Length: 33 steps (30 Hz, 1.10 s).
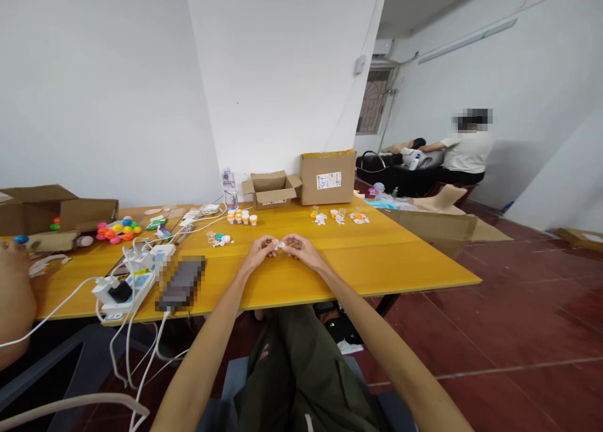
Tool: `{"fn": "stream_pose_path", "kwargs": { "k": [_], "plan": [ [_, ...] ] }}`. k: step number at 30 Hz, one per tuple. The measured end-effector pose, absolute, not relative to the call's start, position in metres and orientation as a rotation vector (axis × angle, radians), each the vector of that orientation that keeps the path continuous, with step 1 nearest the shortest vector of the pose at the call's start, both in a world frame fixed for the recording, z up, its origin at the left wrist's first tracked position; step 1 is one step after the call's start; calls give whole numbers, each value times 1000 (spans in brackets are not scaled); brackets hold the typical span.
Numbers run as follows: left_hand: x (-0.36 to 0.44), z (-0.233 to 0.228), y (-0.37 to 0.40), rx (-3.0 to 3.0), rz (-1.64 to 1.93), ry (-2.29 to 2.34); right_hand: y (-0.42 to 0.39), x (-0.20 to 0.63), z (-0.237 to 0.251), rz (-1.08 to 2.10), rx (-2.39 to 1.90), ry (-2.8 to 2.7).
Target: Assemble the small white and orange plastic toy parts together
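Observation:
My left hand [260,252] and my right hand [302,251] meet above the table, fingers pinched together on a small white part [281,245]. Its exact kind is too small to make out; a hint of orange shows beside it. Beyond my left hand stand several small white-and-orange capped containers [242,218] in a cluster. Closer on that side lie loose white and teal pieces [220,239]. Past my right hand are small piles of white pieces [320,219], more white and orange pieces [338,216] and orange-and-white pieces [359,218].
On the yellow table [377,262] stand an open carton [271,190], a closed carton [327,179] and a bottle [230,190]. At left are a power strip [141,281] with cables, a phone [183,282] and colourful balls [117,230]. Another person [468,146] sits far right.

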<state>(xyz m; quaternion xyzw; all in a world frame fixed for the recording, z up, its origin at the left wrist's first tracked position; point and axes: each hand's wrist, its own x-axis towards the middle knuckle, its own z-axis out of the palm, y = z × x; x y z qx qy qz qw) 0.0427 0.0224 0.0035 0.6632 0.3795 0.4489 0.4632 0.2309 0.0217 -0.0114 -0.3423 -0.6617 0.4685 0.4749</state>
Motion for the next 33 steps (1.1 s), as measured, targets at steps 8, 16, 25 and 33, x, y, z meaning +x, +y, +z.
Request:
{"fn": "stream_pose_path", "kwargs": {
  "k": [8, 16, 25, 33],
  "plan": [
    [44, 3, 24, 1638, 1113, 942, 23, 230, -13, 1143, -795, -1622],
    [44, 4, 22, 1636, 1099, 887, 21, 229, -11, 1154, -820, -1587],
    [44, 9, 16, 1591, 1094, 883, 21, 230, -11, 1155, -837, -1574],
    [44, 8, 17, 1589, 1073, 888, 21, 229, -11, 1167, -828, -1568]
  ]
}}
